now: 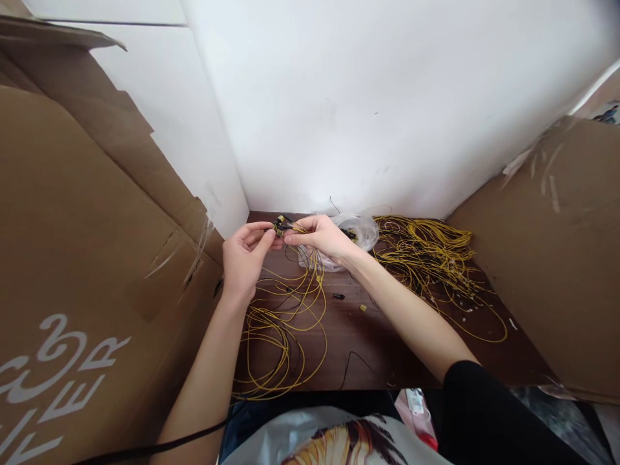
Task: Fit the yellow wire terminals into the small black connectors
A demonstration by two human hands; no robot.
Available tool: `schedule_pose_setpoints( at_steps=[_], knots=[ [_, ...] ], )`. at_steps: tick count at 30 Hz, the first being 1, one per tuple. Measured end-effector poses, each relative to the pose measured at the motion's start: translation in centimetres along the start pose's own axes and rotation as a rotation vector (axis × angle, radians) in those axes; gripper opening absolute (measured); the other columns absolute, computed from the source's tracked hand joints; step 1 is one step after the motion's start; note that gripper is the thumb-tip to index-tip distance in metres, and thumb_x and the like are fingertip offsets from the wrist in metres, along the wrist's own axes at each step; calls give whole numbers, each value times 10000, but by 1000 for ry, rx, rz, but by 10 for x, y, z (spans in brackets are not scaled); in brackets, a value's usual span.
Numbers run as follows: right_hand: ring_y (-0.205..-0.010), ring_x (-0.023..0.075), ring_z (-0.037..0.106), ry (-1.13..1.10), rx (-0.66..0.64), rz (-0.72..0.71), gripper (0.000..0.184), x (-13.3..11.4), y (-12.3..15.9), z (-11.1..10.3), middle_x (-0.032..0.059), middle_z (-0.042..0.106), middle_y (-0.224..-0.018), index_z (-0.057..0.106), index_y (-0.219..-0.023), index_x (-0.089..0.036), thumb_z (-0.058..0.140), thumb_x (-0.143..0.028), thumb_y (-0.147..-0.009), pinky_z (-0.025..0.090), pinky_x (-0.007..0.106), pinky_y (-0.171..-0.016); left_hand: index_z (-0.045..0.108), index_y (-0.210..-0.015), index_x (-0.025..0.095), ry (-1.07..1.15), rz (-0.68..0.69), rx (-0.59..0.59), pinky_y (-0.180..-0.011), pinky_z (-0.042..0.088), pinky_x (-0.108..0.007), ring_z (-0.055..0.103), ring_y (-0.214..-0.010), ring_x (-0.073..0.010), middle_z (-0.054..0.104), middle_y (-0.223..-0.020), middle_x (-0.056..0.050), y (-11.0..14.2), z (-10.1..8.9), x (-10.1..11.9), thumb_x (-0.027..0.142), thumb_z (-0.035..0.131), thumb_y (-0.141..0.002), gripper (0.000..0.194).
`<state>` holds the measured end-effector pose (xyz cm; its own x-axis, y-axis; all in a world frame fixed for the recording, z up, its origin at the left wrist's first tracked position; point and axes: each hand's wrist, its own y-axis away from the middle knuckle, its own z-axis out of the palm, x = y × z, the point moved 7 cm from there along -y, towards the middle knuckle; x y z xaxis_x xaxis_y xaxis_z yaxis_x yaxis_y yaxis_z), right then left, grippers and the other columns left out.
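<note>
Both my hands meet above the back of a dark brown table. Between the thumb and fingers of my left hand (247, 255) is a small black-and-yellow connector (279, 226). My right hand (317, 236), just to its right, pinches the yellow and black wires (296, 227) that run into the connector. From there the wires hang down and lie in a loose yellow coil (271, 349) at the table's front left. My fingers hide part of the connector, so its exact shape does not show.
A clear plastic bag (365, 229) with small black and yellow pieces lies behind my right wrist. A big tangle of yellow wires (426, 252) spreads at the back right. A black piece (339, 296) and a yellow piece (363, 308) lie mid-table. Cardboard (97, 245) flanks the left side, more cardboard (547, 258) the right.
</note>
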<state>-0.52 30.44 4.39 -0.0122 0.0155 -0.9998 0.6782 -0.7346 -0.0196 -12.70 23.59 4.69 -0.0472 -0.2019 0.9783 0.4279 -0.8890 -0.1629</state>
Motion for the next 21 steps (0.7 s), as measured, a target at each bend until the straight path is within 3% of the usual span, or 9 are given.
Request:
schedule_pose_setpoints(
  at_steps=[7, 11, 21],
  knots=[
    [-501, 36, 257, -201, -79, 68, 165, 9, 0, -1, -42, 477, -628, 587, -680, -127, 700, -230, -741, 150, 241, -450, 606, -1033, 144, 18, 39, -58, -853, 548, -339, 669, -839, -166, 689, -881, -55, 0, 7, -4, 222, 767, -631, 440],
    [-503, 32, 258, -309, -129, 126, 127, 13, 2, 1, -40, 467, -642, 587, -684, -126, 678, -175, -758, 171, 223, -437, 602, -1035, 165, -10, 36, -60, -837, 548, -339, 662, -836, -166, 669, -877, -43, 1, 13, -7, 230, 759, -633, 436],
    [-491, 24, 271, -482, -106, 174, 138, 16, 0, -4, -46, 475, -627, 587, -657, -130, 704, -124, -729, 225, 181, -400, 563, -1032, 164, -2, 32, -48, -734, 521, -276, 618, -716, -115, 625, -780, 5, -1, 16, -14, 172, 747, -619, 452]
  ],
)
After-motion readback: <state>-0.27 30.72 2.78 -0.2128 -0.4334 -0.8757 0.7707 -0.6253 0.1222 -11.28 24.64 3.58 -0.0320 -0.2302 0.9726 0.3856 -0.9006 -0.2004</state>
